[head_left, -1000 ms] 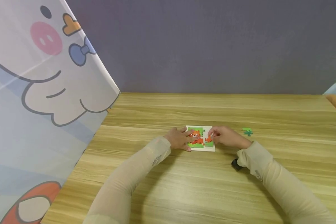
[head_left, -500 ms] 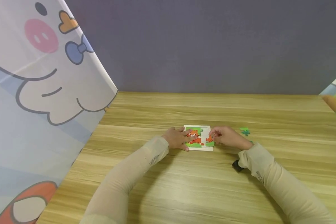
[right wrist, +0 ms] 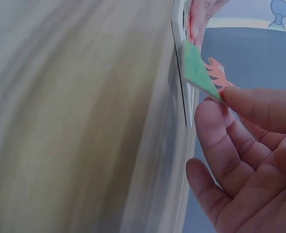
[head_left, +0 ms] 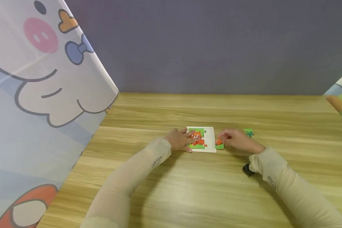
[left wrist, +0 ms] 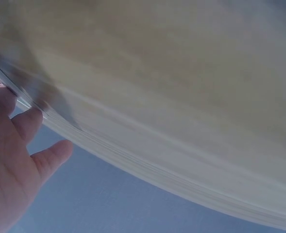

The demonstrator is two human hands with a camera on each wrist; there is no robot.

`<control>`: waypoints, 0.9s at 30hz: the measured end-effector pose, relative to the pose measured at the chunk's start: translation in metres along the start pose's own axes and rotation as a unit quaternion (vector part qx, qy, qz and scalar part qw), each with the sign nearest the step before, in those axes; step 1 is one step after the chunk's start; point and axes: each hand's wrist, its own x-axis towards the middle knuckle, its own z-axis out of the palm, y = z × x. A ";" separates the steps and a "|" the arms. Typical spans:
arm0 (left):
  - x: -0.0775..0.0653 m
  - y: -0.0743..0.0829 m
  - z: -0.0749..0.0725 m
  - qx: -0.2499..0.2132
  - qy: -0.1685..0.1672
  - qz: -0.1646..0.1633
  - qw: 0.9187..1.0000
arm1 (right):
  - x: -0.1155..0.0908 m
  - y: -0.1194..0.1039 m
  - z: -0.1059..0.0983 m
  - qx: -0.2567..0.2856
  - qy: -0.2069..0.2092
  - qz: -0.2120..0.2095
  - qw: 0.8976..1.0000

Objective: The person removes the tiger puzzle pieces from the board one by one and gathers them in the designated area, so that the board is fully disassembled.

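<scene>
A jigsaw puzzle board (head_left: 210,150) with a white frame and a partly filled tiger picture lies mid-table. My left hand (head_left: 181,140) rests on its left side with the fingers spread over the tiger; the left wrist view catches this hand (left wrist: 16,155) at its left edge. My right hand (head_left: 236,139) pinches a green and orange puzzle piece (head_left: 219,145) at the board's right edge. The right wrist view shows that puzzle piece (right wrist: 199,69) tilted between thumb and index finger. At the board's right, the white bed shows bare.
Green puzzle pieces (head_left: 248,131) lie on the wooden table (head_left: 188,190) behind my right hand, which partly hides them. A dark grey wall (head_left: 216,47) rises at the table's far edge. A cartoon-printed sheet (head_left: 82,95) flanks the left side.
My right hand has drawn the puzzle piece to the right, from over the board's right column out to its edge. The left hand stays on the board. The head view has shifted slightly.
</scene>
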 end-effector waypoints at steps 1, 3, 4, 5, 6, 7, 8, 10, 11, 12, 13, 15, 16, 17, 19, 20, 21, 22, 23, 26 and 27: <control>0.000 0.000 0.000 -0.002 0.000 0.000 1.000 | -0.001 0.001 -0.001 -0.002 0.002 0.003 1.000; 0.001 -0.001 -0.001 0.000 0.000 -0.001 1.000 | -0.004 0.001 -0.004 -0.002 0.003 0.008 1.000; 0.001 -0.001 -0.001 0.001 -0.001 0.000 1.000 | -0.005 0.001 -0.006 0.000 0.003 0.013 1.000; 0.001 -0.001 -0.001 -0.001 -0.002 0.000 1.000 | -0.007 0.001 -0.007 0.001 0.002 0.019 1.000; 0.002 -0.002 0.000 -0.002 -0.002 0.001 1.000 | -0.009 0.002 -0.008 0.000 0.003 0.023 1.000; 0.002 -0.002 0.000 -0.003 -0.001 0.001 1.000 | -0.011 0.002 -0.009 0.003 0.001 0.028 1.000; 0.002 -0.002 0.001 -0.006 -0.002 0.001 1.000 | -0.013 0.002 -0.010 0.006 0.001 0.033 0.999; 0.003 -0.002 0.002 -0.013 -0.002 0.002 1.000 | -0.017 0.003 -0.013 0.009 0.001 0.041 0.999; 0.003 -0.002 0.002 -0.015 -0.002 0.002 1.000 | -0.019 0.004 -0.014 0.008 0.002 0.045 0.999; 0.003 -0.002 0.003 -0.014 -0.002 0.002 1.000 | -0.021 0.005 -0.015 0.008 0.004 0.049 0.999; 0.004 -0.002 0.003 -0.012 -0.002 0.003 1.000 | -0.023 0.006 -0.016 0.009 0.005 0.052 0.999; 0.003 -0.002 0.003 -0.010 -0.003 0.003 1.000 | -0.026 0.009 -0.018 0.003 0.008 0.053 0.999; 0.003 -0.002 0.003 -0.007 -0.004 0.002 1.000 | -0.028 0.010 -0.019 0.001 0.009 0.053 0.999; 0.003 -0.002 0.002 -0.006 -0.005 0.001 1.000 | -0.029 0.012 -0.020 -0.004 0.010 0.050 0.999; 0.003 -0.002 0.002 -0.002 -0.008 -0.002 1.000 | -0.031 0.013 -0.022 -0.007 0.012 0.047 0.999; 0.003 -0.002 0.001 -0.002 -0.008 -0.003 1.000 | -0.032 0.014 -0.022 -0.008 0.013 0.048 0.999; 0.003 -0.002 0.001 0.000 -0.010 -0.003 1.000 | -0.033 0.015 -0.023 -0.006 0.012 0.049 0.999; 0.003 -0.002 0.001 0.001 -0.010 -0.003 1.000 | -0.034 0.015 -0.023 -0.004 0.011 0.051 0.999; 0.003 -0.002 0.001 0.002 -0.010 -0.003 1.000 | -0.035 0.016 -0.024 -0.002 0.011 0.051 0.999; 0.004 -0.001 0.002 0.004 -0.009 -0.001 1.000 | -0.039 0.018 -0.025 -0.002 0.010 0.046 0.999; 0.004 -0.001 0.002 0.004 -0.009 0.000 1.000 | -0.040 0.019 -0.025 -0.003 0.010 0.043 0.999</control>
